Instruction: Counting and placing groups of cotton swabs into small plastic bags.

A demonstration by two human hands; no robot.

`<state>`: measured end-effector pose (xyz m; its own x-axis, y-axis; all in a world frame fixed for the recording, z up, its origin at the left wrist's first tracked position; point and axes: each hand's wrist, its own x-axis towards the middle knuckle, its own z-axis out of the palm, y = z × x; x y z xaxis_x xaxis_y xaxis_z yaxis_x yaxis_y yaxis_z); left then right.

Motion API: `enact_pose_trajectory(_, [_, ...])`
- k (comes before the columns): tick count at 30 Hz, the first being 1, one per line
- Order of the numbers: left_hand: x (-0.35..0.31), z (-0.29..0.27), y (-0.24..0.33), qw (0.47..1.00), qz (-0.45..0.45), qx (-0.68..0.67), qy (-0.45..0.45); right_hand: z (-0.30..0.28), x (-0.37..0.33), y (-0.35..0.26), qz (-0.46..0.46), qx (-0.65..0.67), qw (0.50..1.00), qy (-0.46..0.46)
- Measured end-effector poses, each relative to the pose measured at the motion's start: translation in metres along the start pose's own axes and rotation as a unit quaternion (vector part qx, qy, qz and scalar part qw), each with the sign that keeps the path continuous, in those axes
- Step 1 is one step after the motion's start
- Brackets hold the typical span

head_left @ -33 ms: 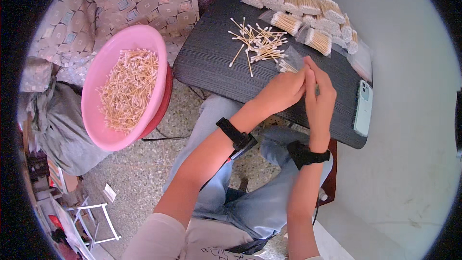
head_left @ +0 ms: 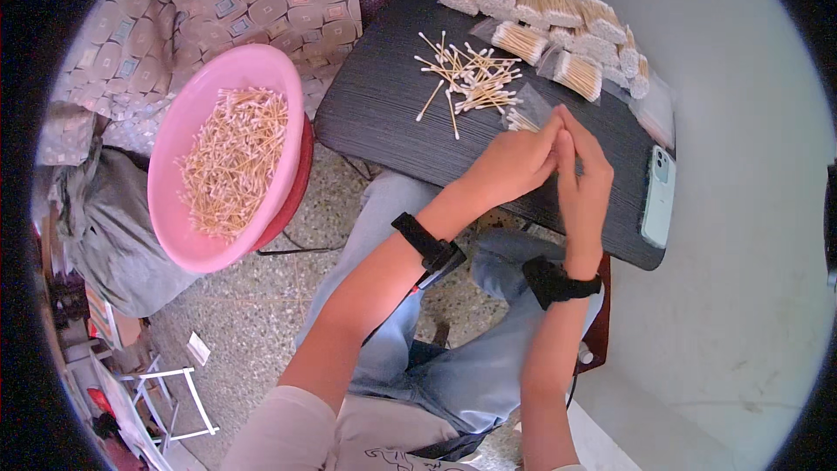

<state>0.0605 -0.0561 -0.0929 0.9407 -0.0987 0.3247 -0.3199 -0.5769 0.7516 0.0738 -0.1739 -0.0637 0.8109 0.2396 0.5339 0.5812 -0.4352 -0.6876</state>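
Cotton swabs (head_left: 521, 120) in a small clear bag are lying at the fingertips of both hands, on the dark surface (head_left: 384, 113). Left hand (head_left: 514, 161) and right hand (head_left: 582, 176) are pressing together, seemingly pinching the bag's edge; loose swabs (head_left: 466, 78) are lying just beyond.

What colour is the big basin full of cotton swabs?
Pink. The basin, left of the dark table, shows plainly in the head view.

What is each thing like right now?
Pink basin: holds many cotton swabs.
Loose cotton swabs: scattered on the dark table.
Packed swab bags: filled, stacked.
Phone: lying flat.
Left hand and right hand: touching over a small clear bag.
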Motion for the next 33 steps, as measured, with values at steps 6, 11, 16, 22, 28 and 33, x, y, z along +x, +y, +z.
enact_pose_trajectory(6, [0.0, 0.0, 0.003, 0.999, 0.046, -0.027, 0.007, -0.027, -0.01, -0.005, 0.05, -0.024, 0.997, -0.045])
enact_pose_trajectory(11, [0.0, -0.007, 0.006, 0.996, 0.051, -0.043, -0.055, -0.038, -0.016, -0.004, 0.025, -0.032, 0.993, -0.107])
enact_pose_trajectory(16, [-0.001, -0.013, 0.015, 0.989, 0.057, -0.05, -0.129, -0.045, -0.022, -0.007, 0.033, -0.041, 0.989, -0.139])
enact_pose_trajectory(22, [0.003, -0.006, 0.016, 0.981, -0.02, -0.125, -0.144, -0.056, -0.029, 0.006, 0.032, -0.135, 0.985, -0.106])
enact_pose_trajectory(28, [0.004, 0.011, -0.012, 0.964, 0.178, 0.132, 0.143, -0.073, -0.034, 0.029, 0.283, 0.006, 0.959, -0.008])
enact_pose_trajectory(33, [0.001, 0.016, -0.006, 0.983, 0.128, 0.116, 0.059, -0.073, -0.036, 0.038, 0.315, 0.035, 0.948, -0.028])
